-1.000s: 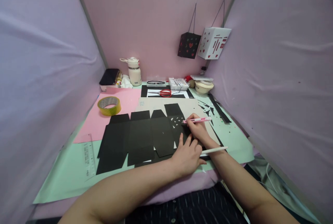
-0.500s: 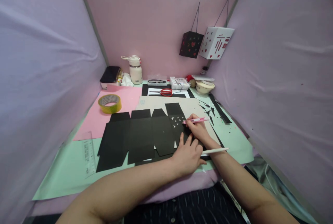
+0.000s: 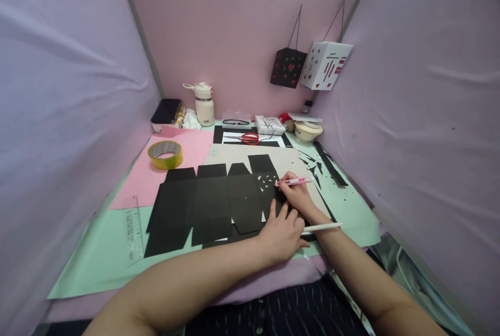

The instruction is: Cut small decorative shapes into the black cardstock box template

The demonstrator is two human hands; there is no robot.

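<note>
My right hand [image 3: 297, 195] pinches a pink pen-shaped craft knife [image 3: 295, 182] with its tip down at the right panel of the black paper [image 3: 213, 200]. Small triangular cut-outs show pale in that panel, just left of the tip. My left hand [image 3: 282, 231] rests palm down on the paper's lower right part, fingers spread. A slim white pen [image 3: 323, 227] is tucked between its thumb and forefinger and crosses over my right wrist. The black paper is a flat box outline with flaps, and a grey-white board [image 3: 234, 152] lies under it.
A yellow tape roll [image 3: 165, 155] sits on pink paper [image 3: 133, 185], near a clear ruler [image 3: 135, 229]. Red-handled scissors [image 3: 250, 138], a bottle [image 3: 204, 107] and a marker box [image 3: 270, 125] are behind. Black scraps [image 3: 315, 169] lie right. Two box lanterns [image 3: 288, 67] hang above.
The knife tip has shifted very slightly at the panel with my right hand. My left hand and the paper have stayed in place; the camera view has moved a little.
</note>
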